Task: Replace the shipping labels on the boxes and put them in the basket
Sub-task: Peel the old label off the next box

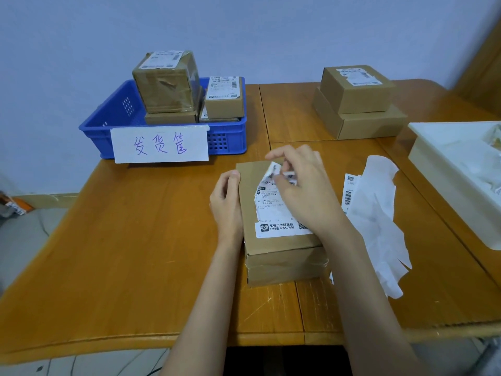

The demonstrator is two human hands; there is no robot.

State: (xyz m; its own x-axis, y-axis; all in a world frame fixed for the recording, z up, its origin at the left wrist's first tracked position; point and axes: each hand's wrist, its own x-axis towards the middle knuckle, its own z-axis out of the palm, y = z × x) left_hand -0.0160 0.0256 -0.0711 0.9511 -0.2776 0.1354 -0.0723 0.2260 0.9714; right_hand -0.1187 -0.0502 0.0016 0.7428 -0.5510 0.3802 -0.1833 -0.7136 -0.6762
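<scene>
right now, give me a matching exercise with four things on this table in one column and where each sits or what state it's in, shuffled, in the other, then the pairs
Things
1. blue basket
2. old label
3. two stacked boxes
4. white tray

Places or states
A. far right side of the table, one box on top of the other
B. right edge of the table, beyond the loose paper
C. far left corner, with labelled boxes inside and a handwritten sign on the front
D. partly torn off the box in front, its top end pinched by the right hand while the left hand steadies the box

Pairs: 1-C, 2-D, 3-A, 4-B
</scene>
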